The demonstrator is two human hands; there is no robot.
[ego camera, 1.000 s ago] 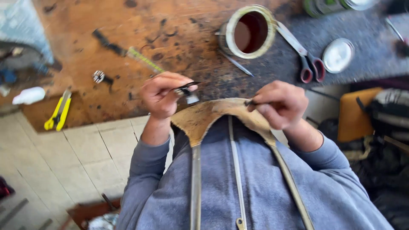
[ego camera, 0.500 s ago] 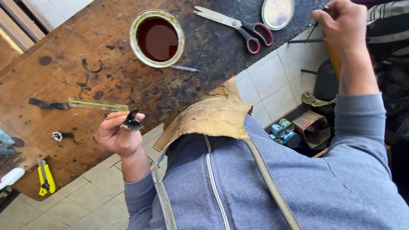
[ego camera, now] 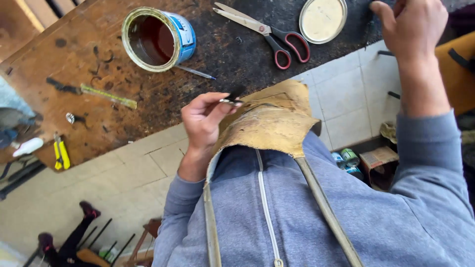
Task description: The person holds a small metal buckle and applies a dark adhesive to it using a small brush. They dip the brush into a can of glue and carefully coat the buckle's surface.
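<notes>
An open tin of dark liquid stands on the stained wooden bench, red-handled scissors to its right. Nearer, the left hand pinches a small dark brush just beside the leather apron — fingers closed on it. The right hand reaches over the bench's far right edge — whether it grips anything cannot be told.

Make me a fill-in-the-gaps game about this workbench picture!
1. The scissors have ___ handles.
2. The open tin can holds a dark ___ liquid.
3. The left hand pinches a small brush with a ___ tip.
4. The right hand reaches up beside the round ___.

Missing words: red; brown; black; lid
</notes>
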